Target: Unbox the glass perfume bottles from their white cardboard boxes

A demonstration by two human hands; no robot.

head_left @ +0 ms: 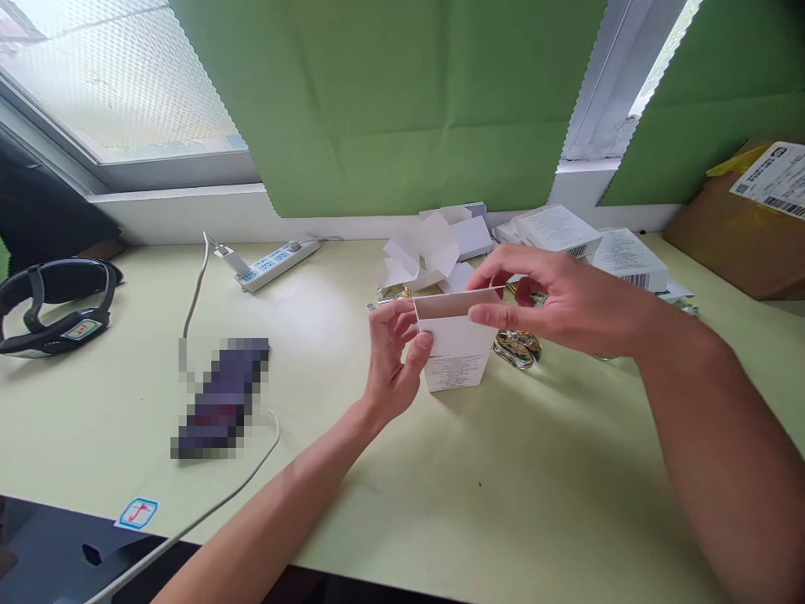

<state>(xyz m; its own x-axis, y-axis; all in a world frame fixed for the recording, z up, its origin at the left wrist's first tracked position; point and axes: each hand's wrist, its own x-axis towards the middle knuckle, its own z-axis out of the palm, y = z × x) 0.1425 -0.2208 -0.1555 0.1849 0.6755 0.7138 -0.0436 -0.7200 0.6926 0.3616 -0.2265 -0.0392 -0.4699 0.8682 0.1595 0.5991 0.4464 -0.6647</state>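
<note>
Red-marked sticker [139,512]; white box [457,352] print unreadable.

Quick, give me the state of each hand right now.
Left hand: closed on the side of the small white box.
Right hand: fingers pinching the box's open top flap.

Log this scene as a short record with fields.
left hand: grips the left side of the white box
right hand: pinches the box's top flap
box: upright, printed text low on its front
behind box: metal watch, more white boxes
left of desk: power strip, cable, black headset
</note>
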